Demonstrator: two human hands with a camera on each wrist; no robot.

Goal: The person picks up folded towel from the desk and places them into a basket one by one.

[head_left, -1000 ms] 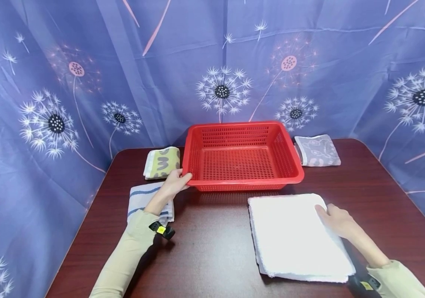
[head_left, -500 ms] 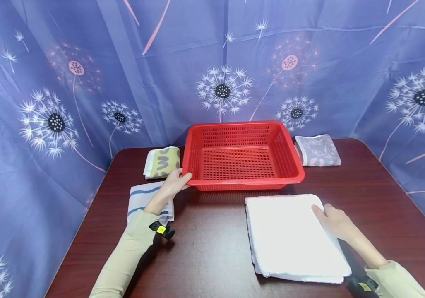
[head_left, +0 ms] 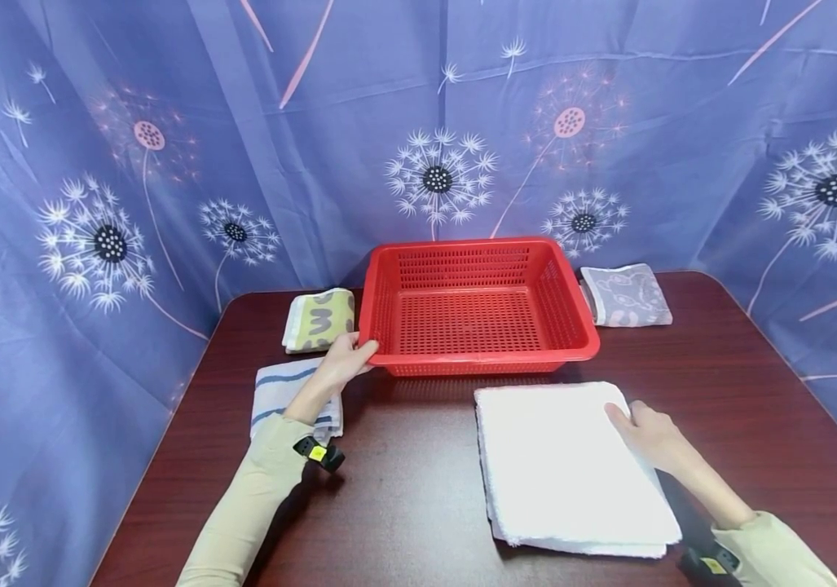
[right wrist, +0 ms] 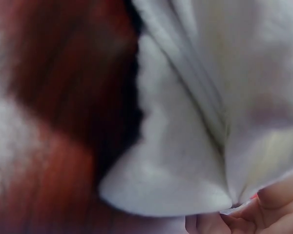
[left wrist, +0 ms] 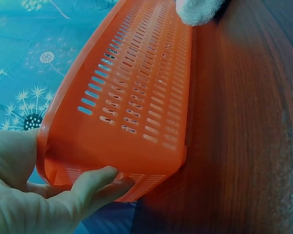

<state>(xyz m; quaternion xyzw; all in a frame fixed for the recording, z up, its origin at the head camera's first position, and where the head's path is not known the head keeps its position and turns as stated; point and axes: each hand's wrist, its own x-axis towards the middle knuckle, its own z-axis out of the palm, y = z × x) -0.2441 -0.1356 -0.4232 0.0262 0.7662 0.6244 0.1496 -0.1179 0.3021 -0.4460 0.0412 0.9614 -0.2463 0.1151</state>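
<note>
My left hand point(head_left: 345, 359) grips the near left corner of a red plastic basket point(head_left: 484, 359), thumb over the rim. The left wrist view shows that hand's fingers point(left wrist: 100, 183) under the rim against the basket's perforated outer wall. The basket has nothing in it. A folded white towel point(head_left: 572, 465) lies in front of the basket, to the right. My right hand point(head_left: 649, 436) holds the towel's right edge, thumb on top and fingers underneath. Close up in the right wrist view, the towel's folded layers point(right wrist: 171, 161) hang over the fingers point(right wrist: 268, 214).
A green and grey folded towel point(head_left: 323, 319) sits left of the basket, with a blue-striped white towel point(head_left: 282, 391) nearer, partly behind my left forearm. A grey patterned towel point(head_left: 627, 296) lies right of the basket. Blue dandelion-print curtain point(head_left: 315, 163) surrounds the dark wooden table point(head_left: 403, 481).
My right hand has moved the white towel a little to the left over the table. The left hand and the basket stay where they were.
</note>
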